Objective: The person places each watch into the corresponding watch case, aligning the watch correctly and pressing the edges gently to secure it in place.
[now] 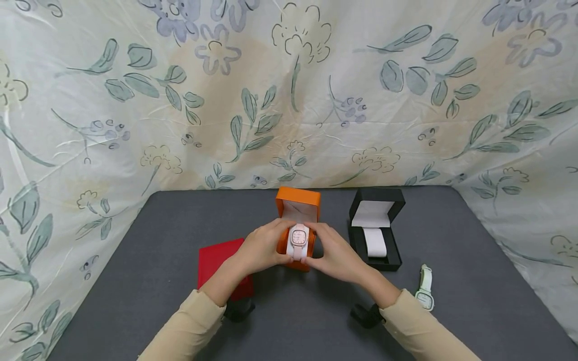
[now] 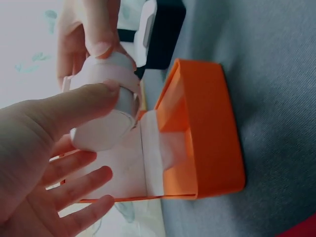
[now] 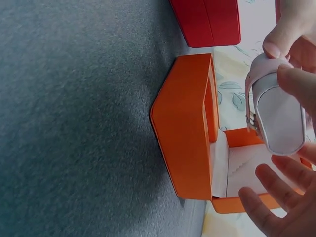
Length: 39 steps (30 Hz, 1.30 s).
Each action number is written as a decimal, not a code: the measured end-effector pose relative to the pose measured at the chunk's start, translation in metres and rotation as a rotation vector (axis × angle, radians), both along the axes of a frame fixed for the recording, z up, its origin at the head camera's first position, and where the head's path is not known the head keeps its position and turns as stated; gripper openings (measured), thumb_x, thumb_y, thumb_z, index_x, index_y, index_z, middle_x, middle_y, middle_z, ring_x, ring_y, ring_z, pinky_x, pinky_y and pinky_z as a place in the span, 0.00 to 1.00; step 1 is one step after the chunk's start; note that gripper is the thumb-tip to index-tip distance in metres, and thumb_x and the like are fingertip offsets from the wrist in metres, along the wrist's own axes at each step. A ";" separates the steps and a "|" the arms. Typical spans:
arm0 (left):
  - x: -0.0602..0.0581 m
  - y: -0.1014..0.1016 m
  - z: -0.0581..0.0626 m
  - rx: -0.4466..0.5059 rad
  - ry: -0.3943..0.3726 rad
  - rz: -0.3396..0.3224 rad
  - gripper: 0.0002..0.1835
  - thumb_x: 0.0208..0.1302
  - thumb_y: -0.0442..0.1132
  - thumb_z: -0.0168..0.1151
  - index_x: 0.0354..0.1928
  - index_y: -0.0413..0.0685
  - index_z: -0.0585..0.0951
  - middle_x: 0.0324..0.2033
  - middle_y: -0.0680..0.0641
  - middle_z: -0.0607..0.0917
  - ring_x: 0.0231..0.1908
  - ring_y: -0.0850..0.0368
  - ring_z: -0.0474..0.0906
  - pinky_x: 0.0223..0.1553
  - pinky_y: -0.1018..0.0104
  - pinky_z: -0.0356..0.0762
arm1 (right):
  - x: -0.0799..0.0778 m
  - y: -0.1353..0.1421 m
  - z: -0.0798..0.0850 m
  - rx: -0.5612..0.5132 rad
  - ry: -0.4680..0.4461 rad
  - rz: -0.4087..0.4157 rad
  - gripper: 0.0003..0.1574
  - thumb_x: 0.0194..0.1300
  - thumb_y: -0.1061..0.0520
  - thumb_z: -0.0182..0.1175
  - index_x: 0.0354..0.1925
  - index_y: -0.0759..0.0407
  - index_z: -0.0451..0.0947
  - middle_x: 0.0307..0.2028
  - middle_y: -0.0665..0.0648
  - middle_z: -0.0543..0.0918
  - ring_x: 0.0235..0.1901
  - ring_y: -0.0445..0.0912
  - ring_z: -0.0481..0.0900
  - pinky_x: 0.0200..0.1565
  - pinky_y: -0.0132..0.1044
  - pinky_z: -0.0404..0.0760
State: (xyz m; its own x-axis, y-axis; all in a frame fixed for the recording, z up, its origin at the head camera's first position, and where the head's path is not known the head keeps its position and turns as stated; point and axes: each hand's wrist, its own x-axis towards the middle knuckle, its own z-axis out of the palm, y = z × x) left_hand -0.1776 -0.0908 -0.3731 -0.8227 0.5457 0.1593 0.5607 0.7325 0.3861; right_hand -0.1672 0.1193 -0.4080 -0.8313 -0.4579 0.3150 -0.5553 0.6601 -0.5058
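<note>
Beige sleeves: both forearms (image 1: 185, 326) come in from the near edge, towards the orange box (image 2: 212, 133).
Black wrist devices: one at the left wrist (image 1: 239, 310), one at the right (image 1: 367, 316), both nearer than the orange box.
Pale green watch: lies on the dark grey table (image 1: 149, 260), nearer than the orange box and well to its right, dial end towards the person.
Red box: sits to the left of the orange box and a little nearer (image 1: 214, 258), partly hidden by the left forearm.
Pink watch: held between the two hands (image 1: 298, 237), wrapped round a white cushion (image 3: 282, 118), dial up; both are over the base of the orange box, apart from it in the wrist views.
Left hand: at the left of the watch (image 1: 264, 245), thumb pressed on the strap at the near side, pinching watch and cushion; three fingers spread loosely clear of it.
Right hand: mirrors it at the right side (image 1: 336, 255), thumb on the strap beside the other thumb, pinching too, with three fingers spread free.
Orange box: stands on the table, lid raised at the far side, pale lining showing.
Black box: right of the orange box (image 1: 377, 195), lid up, a bare white pillow (image 1: 375, 242) inside.
Floral cloth: hangs behind the orange box (image 1: 253, 75), printed with leaves and flowers.
</note>
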 end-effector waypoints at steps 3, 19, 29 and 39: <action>-0.006 0.000 0.002 -0.034 -0.028 0.006 0.39 0.43 0.48 0.74 0.60 0.52 0.69 0.51 0.49 0.76 0.44 0.57 0.74 0.45 0.57 0.77 | -0.003 -0.004 0.000 0.006 -0.020 -0.018 0.48 0.48 0.46 0.70 0.63 0.57 0.62 0.56 0.55 0.71 0.50 0.49 0.72 0.50 0.44 0.75; -0.031 0.000 -0.001 -0.142 -0.175 0.040 0.39 0.41 0.44 0.76 0.59 0.49 0.71 0.53 0.48 0.76 0.45 0.53 0.73 0.48 0.54 0.74 | -0.021 -0.018 -0.015 0.045 -0.092 -0.073 0.44 0.49 0.45 0.69 0.60 0.58 0.65 0.53 0.55 0.74 0.46 0.49 0.71 0.45 0.41 0.73; -0.040 0.006 -0.007 -0.193 -0.198 0.041 0.39 0.39 0.42 0.77 0.57 0.48 0.72 0.51 0.48 0.77 0.45 0.52 0.74 0.49 0.55 0.73 | -0.024 -0.020 -0.022 0.101 -0.061 -0.100 0.45 0.48 0.43 0.70 0.59 0.58 0.66 0.52 0.56 0.75 0.48 0.52 0.71 0.47 0.49 0.73; -0.044 0.012 -0.015 -0.267 -0.166 0.043 0.37 0.38 0.44 0.77 0.54 0.48 0.73 0.48 0.48 0.78 0.44 0.52 0.75 0.48 0.56 0.74 | -0.026 -0.022 -0.023 0.185 0.003 -0.118 0.45 0.46 0.40 0.70 0.58 0.57 0.68 0.52 0.58 0.74 0.48 0.55 0.71 0.44 0.52 0.73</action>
State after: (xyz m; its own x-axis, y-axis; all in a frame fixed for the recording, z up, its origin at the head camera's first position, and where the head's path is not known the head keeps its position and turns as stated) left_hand -0.2218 -0.0791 -0.3876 -0.8487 0.5144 -0.1231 0.4726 0.8420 0.2603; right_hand -0.1937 0.0976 -0.4307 -0.8815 -0.4082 0.2376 -0.4706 0.8018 -0.3683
